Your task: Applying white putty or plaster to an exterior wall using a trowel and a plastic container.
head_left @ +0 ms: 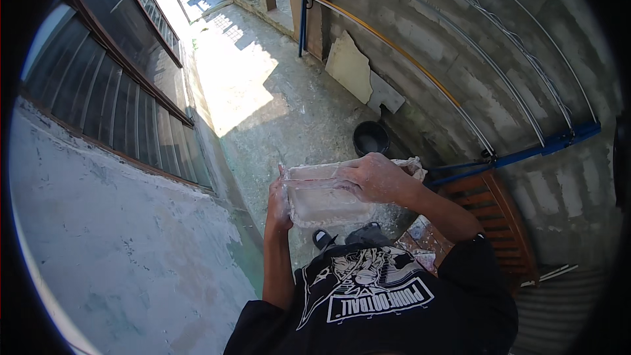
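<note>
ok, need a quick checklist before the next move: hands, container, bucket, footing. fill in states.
1. Left hand supporting the clear container: ok, it holds the left end.
2. Right hand in contact: ok, it lies over the container's upper right part; whether it grips a tool: cannot tell.
3. Container free of residue: not ok, whitish smears line its edges.
4. Black bucket clear of the hands: ok, it stands on the floor beyond the right hand; contents: cannot tell.
5. Footing secure: cannot tell, the feet are partly hidden below the container.
</note>
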A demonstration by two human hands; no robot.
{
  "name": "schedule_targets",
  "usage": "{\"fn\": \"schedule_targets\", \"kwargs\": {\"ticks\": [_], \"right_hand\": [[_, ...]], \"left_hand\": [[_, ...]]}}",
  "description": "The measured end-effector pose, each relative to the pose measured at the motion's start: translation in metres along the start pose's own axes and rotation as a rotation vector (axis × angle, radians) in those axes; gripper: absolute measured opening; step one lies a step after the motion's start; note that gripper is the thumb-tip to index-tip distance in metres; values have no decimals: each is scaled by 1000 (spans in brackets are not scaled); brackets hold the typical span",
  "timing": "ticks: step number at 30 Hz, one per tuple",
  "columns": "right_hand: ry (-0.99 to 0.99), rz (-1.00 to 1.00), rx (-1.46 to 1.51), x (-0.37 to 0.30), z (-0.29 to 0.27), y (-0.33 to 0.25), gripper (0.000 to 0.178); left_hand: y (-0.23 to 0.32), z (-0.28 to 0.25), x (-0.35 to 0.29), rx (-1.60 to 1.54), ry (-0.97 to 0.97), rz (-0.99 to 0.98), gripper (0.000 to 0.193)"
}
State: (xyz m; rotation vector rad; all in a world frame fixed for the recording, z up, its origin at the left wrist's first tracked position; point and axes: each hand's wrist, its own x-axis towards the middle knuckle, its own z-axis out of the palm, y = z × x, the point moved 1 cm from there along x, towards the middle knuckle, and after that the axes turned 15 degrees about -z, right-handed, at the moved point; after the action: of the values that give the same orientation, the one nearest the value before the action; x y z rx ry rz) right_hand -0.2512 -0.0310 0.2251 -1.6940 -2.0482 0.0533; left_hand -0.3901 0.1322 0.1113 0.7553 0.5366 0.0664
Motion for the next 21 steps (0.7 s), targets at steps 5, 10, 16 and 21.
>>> {"fn": "schedule_targets", "kwargs": {"ticks": [5,10,16,21], "right_hand": [[62,-89,177,30,11,-10,14],[-94,-170,36,65,39,-15,17],[-131,-219,83,111,42,1,17],[-128,-388,34,142,63,20,16]], "left_hand": [[15,-24,-31,-22,111,100,55],[20,-52,-46,-100,180,116,54],[33,-69,-53,-120,325,210,52],[46,-92,-34,-151,387,205,51]]}}
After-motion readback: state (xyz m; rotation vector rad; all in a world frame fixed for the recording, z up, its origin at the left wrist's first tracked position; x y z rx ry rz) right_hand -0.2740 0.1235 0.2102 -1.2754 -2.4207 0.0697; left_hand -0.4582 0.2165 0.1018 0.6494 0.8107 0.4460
